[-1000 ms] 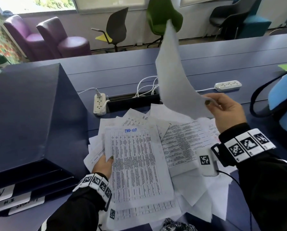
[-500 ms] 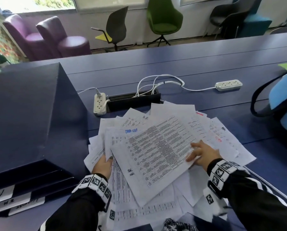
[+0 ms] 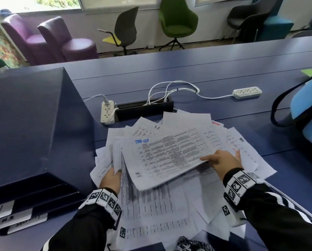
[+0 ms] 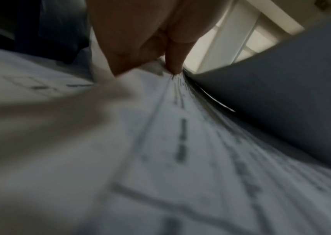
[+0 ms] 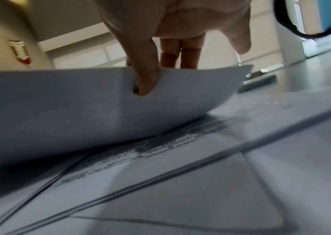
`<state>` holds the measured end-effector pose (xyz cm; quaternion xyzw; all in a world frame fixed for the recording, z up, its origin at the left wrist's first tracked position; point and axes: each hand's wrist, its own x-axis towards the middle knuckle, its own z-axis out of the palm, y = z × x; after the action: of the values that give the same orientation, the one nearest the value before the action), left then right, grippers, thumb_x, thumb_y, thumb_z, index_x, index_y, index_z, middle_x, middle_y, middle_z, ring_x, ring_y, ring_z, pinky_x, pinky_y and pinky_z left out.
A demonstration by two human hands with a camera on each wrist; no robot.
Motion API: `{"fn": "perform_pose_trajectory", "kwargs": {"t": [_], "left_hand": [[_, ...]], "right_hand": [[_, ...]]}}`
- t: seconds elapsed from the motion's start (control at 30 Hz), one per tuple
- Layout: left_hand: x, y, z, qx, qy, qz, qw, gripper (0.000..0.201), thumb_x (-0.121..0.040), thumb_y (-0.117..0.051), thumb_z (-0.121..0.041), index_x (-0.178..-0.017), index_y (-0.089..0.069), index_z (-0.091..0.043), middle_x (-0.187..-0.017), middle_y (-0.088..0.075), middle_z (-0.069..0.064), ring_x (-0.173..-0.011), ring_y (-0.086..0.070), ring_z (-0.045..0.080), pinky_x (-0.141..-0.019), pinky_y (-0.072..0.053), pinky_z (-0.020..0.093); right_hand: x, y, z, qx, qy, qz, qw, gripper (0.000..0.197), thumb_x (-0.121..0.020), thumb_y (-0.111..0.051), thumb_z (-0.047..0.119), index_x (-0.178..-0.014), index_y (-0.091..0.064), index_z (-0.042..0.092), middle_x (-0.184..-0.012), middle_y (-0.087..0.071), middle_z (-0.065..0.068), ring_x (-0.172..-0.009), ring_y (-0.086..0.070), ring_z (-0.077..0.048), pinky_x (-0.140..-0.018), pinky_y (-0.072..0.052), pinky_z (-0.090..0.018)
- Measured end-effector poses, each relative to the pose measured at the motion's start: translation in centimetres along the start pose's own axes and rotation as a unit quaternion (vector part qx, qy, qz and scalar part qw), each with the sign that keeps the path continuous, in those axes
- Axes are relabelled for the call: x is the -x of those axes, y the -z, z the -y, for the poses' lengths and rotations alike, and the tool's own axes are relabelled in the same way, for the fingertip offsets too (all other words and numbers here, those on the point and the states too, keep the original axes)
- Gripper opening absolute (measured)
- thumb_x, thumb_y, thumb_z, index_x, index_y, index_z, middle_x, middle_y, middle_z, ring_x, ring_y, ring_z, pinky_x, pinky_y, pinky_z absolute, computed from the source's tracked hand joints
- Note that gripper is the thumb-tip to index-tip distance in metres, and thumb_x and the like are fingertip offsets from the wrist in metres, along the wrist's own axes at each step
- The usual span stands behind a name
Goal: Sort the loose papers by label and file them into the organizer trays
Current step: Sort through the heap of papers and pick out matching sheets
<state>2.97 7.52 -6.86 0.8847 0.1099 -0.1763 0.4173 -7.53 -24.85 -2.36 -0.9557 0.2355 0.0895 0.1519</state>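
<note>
A loose pile of printed papers (image 3: 151, 201) covers the blue table in front of me. My right hand (image 3: 222, 160) pinches the right edge of the top sheet (image 3: 169, 154), a printed table with a small dark label at its near-left corner. In the right wrist view that sheet (image 5: 80, 103) is lifted off the pile, with the thumb under it and the fingers (image 5: 188, 52) behind. My left hand (image 3: 113, 176) grips the left edge of a lower sheet; the left wrist view shows its fingers (image 4: 172, 63) pinching paper edges (image 4: 180, 127). The dark blue organizer (image 3: 34, 124) stands left, its tray labels (image 3: 8, 219) facing me.
A white power strip (image 3: 107, 113) and a black cable box (image 3: 144, 109) lie just beyond the pile. White cords run to a second power strip (image 3: 246, 93) at the right. A blue bag with a black strap (image 3: 307, 113) sits at the right edge. Chairs stand behind the table.
A second ago my right hand held a sheet up in the air. It laid the sheet face up on the pile and now lifts its right edge. The left hand has stayed put.
</note>
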Motion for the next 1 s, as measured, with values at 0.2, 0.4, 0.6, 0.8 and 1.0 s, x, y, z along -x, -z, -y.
{"fn": "perform_pose_trajectory", "kwargs": {"t": [0.2, 0.4, 0.6, 0.8, 1.0], "left_hand": [[1.1, 1.7, -3.9, 0.059, -0.079, -0.089, 0.991, 0.023, -0.099, -0.042, -0.015, -0.118, -0.052, -0.008, -0.113, -0.063, 0.012, -0.098, -0.057, 0.028, -0.084, -0.041, 0.031], [3.1, 4.1, -9.7, 0.152, -0.178, -0.227, 0.945, 0.018, -0.100, -0.038, -0.012, -0.113, -0.050, -0.010, -0.094, -0.055, 0.002, -0.077, -0.051, 0.017, -0.065, -0.035, 0.018], [4.7, 4.4, -10.2, 0.237, -0.215, -0.298, 0.899, 0.024, -0.101, -0.036, -0.016, -0.123, -0.045, -0.011, -0.085, -0.053, -0.010, -0.063, -0.051, -0.011, -0.058, -0.040, 0.010], [5.4, 5.9, -10.6, 0.247, -0.263, -0.325, 0.874, 0.022, -0.099, -0.039, -0.019, -0.118, -0.048, -0.010, -0.088, -0.055, -0.016, -0.074, -0.051, -0.010, -0.071, -0.043, 0.014], [6.9, 7.7, -13.0, 0.247, -0.325, -0.335, 0.849, 0.020, -0.098, -0.041, -0.014, -0.113, -0.050, -0.003, -0.084, -0.050, -0.021, -0.073, -0.048, -0.014, -0.067, -0.036, 0.003]], "right_hand": [[0.4, 0.3, 0.9, 0.061, 0.038, -0.003, 0.997, 0.037, -0.099, -0.036, 0.026, -0.122, -0.053, 0.048, -0.086, -0.042, 0.010, -0.081, -0.045, -0.014, -0.097, -0.031, -0.029], [1.9, 0.6, 3.9, 0.113, 0.090, 0.088, 0.986, 0.037, -0.097, -0.034, 0.025, -0.125, -0.053, 0.040, -0.089, -0.042, 0.006, -0.094, -0.050, -0.023, -0.091, -0.034, -0.030], [3.1, -1.9, 6.7, 0.123, 0.142, 0.210, 0.959, 0.033, -0.090, -0.046, 0.031, -0.116, -0.059, 0.017, -0.121, -0.050, -0.004, -0.109, -0.054, -0.025, -0.092, -0.044, -0.033], [2.8, -3.7, 6.3, 0.071, 0.149, 0.210, 0.964, 0.054, -0.086, -0.042, 0.061, -0.127, -0.051, 0.027, -0.117, -0.052, -0.002, -0.111, -0.053, -0.021, -0.091, -0.046, -0.036], [-0.9, -2.1, 1.2, 0.014, -0.026, 0.060, 0.998, 0.060, -0.082, -0.057, 0.050, -0.137, -0.040, 0.033, -0.140, -0.040, 0.001, -0.127, -0.041, -0.020, -0.102, -0.039, -0.036]]}}
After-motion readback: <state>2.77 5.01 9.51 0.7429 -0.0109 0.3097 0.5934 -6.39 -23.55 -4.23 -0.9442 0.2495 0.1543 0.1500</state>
